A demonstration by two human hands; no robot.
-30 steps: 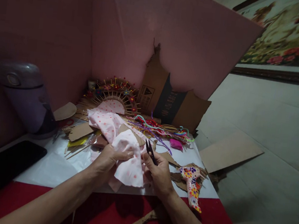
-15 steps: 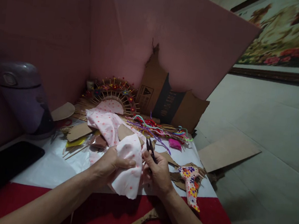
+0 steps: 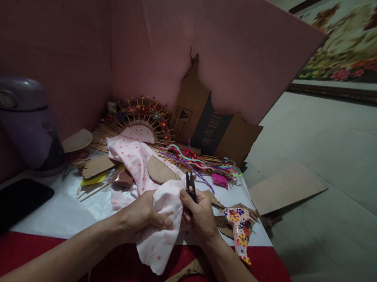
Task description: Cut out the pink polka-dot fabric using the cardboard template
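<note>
A piece of white cloth with pink dots hangs from my left hand, whose thumb presses on its face. My right hand is closed around small black thread snips, blades pointing up and slightly apart beside the cloth's right edge. The right thumb also lies close to that edge; whether it pinches the fabric I cannot tell. Behind the held piece, more dotted cloth lies crumpled on the table, with a rounded cardboard piece on it.
A floral glue gun lies at right on cardboard scraps. Behind are colourful pipe cleaners, a stick fan frame and torn cardboard. A purple bottle and black phone-like slab are at left. A curved cardboard strip lies in front.
The held cloth has shifted slightly right and turned, its lower end now hanging further down. More of the rounded cardboard shows behind it. The snips are held more upright, their blades apart.
</note>
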